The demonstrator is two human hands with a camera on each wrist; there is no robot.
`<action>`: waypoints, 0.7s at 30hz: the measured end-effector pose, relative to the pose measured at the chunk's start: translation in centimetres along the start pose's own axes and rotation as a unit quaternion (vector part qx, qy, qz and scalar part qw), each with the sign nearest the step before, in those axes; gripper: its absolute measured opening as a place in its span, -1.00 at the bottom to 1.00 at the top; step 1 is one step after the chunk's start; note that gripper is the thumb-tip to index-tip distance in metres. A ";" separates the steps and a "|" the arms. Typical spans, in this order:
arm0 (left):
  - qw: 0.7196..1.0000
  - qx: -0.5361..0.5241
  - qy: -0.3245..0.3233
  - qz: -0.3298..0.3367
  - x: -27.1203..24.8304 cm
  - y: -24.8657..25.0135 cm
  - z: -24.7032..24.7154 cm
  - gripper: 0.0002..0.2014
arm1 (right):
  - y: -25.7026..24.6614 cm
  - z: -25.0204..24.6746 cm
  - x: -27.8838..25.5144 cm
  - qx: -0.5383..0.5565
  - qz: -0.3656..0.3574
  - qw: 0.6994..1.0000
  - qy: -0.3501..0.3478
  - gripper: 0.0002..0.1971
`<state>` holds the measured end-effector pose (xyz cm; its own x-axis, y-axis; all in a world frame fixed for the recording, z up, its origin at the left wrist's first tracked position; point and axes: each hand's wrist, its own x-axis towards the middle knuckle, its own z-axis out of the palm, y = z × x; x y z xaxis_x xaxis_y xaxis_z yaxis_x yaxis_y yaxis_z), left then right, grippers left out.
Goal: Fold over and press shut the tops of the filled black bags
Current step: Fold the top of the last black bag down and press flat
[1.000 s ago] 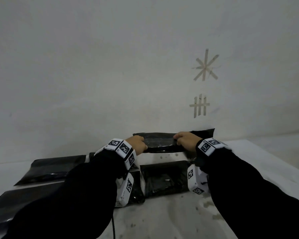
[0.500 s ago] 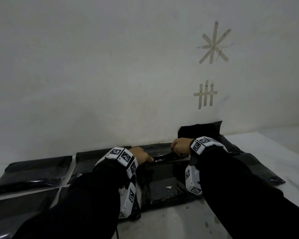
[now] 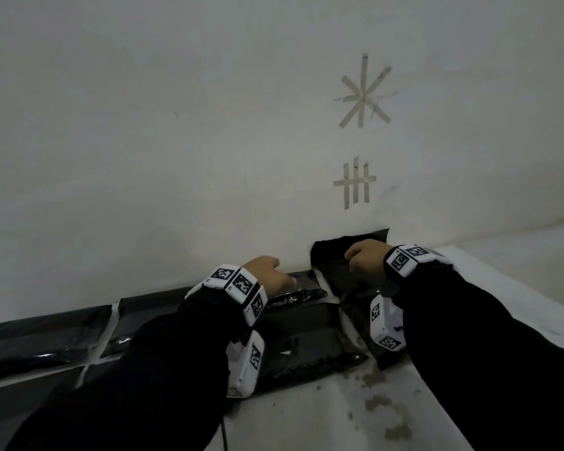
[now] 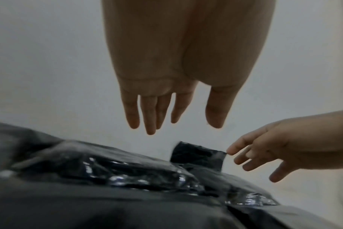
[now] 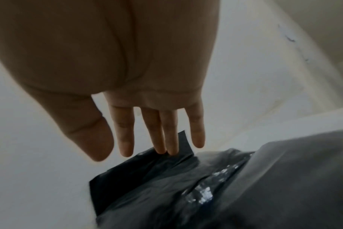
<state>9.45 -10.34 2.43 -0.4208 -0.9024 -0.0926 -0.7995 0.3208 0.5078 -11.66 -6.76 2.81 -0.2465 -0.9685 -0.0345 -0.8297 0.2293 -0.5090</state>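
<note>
Several filled black bags lie in rows on the white table (image 3: 306, 418) against the wall. My left hand (image 3: 284, 278) hovers with straight fingers just over a flattened bag (image 3: 293, 292), holding nothing; in the left wrist view the left hand (image 4: 176, 124) hangs above that glossy bag (image 4: 127, 170). My right hand (image 3: 352, 258) reaches to the neighbouring bag (image 3: 349, 281), whose top flap (image 3: 349, 242) stands upright against the wall. In the right wrist view the right hand's (image 5: 147, 151) straight fingertips touch the flap's (image 5: 184, 139) edge, thumb apart.
More black bags (image 3: 46, 330) lie at the left, and another one (image 3: 300, 336) sits in front between my forearms. The wall (image 3: 209, 157) rises right behind the bags, with tape marks (image 3: 355, 183) on it. The table's right edge (image 3: 502, 281) runs diagonally past my right arm.
The bag both hands held up a second ago now lies flat and both hands have let go of it. My right hand has moved right to the upright flap.
</note>
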 end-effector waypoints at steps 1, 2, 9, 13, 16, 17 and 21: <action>1.000 -0.027 -0.006 0.013 0.5 1.1 0.7 -0.66 | 0.9 -0.6 -0.1 -0.005 0.015 1.000 0.008 -0.75; 0.998 -0.049 -0.009 0.025 0.9 2.1 1.5 -0.81 | 2.0 -0.9 -0.1 -0.012 0.033 0.999 0.009 -0.77; 0.995 -0.087 -0.051 0.015 4.1 7.2 6.2 -0.59 | 7.7 -1.0 2.1 -0.039 0.130 0.991 -0.009 -0.62; 0.996 -0.038 -0.082 -0.009 5.0 7.9 7.8 -0.43 | 8.4 -0.8 2.7 -0.040 0.123 0.991 -0.023 -0.59; 0.994 -0.045 -0.095 -0.017 5.1 8.0 8.5 -0.44 | 8.5 -0.7 2.7 -0.043 0.120 0.991 -0.038 -0.59; 0.994 -0.052 -0.097 -0.018 5.0 8.1 8.6 -0.44 | 8.3 -0.7 2.6 -0.046 0.116 0.991 -0.041 -0.59; 0.994 -0.061 -0.087 -0.010 5.0 8.4 8.7 -0.46 | 8.0 -1.2 2.0 -0.023 0.101 0.994 -0.023 -0.58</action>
<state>-3.05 -9.67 -1.18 -0.4820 -0.8416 -0.2438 -0.7544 0.2571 0.6039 -19.35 -6.71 -0.30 -0.3891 -0.9051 -0.1714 -0.7873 0.4233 -0.4483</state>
